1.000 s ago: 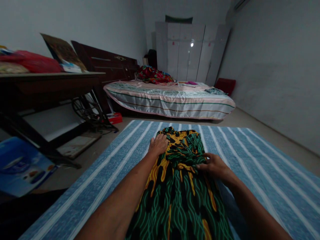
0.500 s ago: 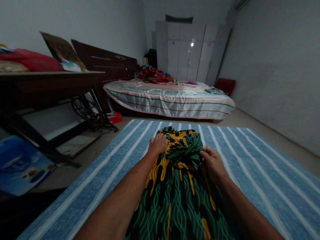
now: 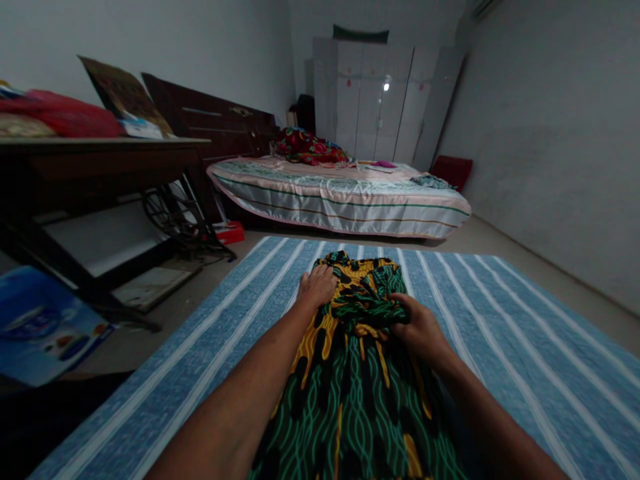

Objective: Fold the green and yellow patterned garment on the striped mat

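Observation:
A green, black and yellow patterned garment (image 3: 355, 380) lies lengthwise before me on a blue and white striped cloth (image 3: 215, 347). Its far part is bunched, with a gathered green fold across the middle. My left hand (image 3: 319, 285) rests flat on the garment's upper left edge, fingers stretched out. On the right side, my right hand (image 3: 419, 327) grips the gathered fold between thumb and fingers. Part of that grip is hidden under the cloth.
Beyond the striped surface stands a bed (image 3: 330, 200) with a shiny striped cover and a red floral blanket (image 3: 310, 147). A treadle sewing table (image 3: 100, 150) is at the left, with a blue box (image 3: 45, 327) below. Wardrobes (image 3: 373, 107) line the back.
My right hand has shifted slightly left and its grip has moved around the fold, which now sits lower and more compact. My left hand stays in place.

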Motion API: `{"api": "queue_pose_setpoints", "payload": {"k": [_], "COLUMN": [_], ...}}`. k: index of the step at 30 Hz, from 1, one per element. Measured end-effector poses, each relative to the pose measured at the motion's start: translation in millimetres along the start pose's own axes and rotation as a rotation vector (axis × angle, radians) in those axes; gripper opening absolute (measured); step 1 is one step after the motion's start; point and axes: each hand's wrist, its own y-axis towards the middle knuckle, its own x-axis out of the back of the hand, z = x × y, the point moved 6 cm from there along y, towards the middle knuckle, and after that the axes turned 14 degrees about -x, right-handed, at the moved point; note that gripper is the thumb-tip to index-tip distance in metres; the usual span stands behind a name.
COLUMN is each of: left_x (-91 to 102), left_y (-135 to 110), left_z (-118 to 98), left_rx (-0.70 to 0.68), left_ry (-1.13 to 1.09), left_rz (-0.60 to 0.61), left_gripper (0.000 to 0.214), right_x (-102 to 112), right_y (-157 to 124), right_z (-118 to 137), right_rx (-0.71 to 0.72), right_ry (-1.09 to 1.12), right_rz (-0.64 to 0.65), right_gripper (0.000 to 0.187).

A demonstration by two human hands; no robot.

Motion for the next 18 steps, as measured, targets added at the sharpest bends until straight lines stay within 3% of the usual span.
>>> {"api": "queue_pose_setpoints", "payload": {"k": [3, 6, 8, 11, 15, 18], "left_x": [-1.4, -1.4, -0.7, 0.2, 0.6, 0.3], "left_y": [1, 1, 0, 0, 0, 0], "left_z": [1, 1, 1, 1, 0, -1], "left_rx": [0.0, 0.002, 0.005, 0.011, 0.007, 0.002], "left_ry": [-0.005, -0.008, -0.009, -0.007, 0.0, 0.005], "left_rz": [0.0, 0.0, -0.001, -0.003, -0.006, -0.005], "left_gripper": [0.037, 0.037, 0.037, 0.038, 0.037, 0.037], "right_x": [7, 9, 12, 18, 16, 8], "right_y": [-8, -19, -22, -15, -1, 0], "right_z": [12, 25, 28, 20, -1, -5], "right_rx": [0.227, 0.382, 0.398, 0.284, -0.045, -0.208], "right_ry": [-0.306, -0.443, -0.393, -0.127, 0.328, 0.675], "right_rz": [-0.262, -0.38, -0.417, -0.397, -0.209, -0.063], "right_gripper": [0.055, 0.047, 0.043, 0.035, 0.02, 0.02]}}
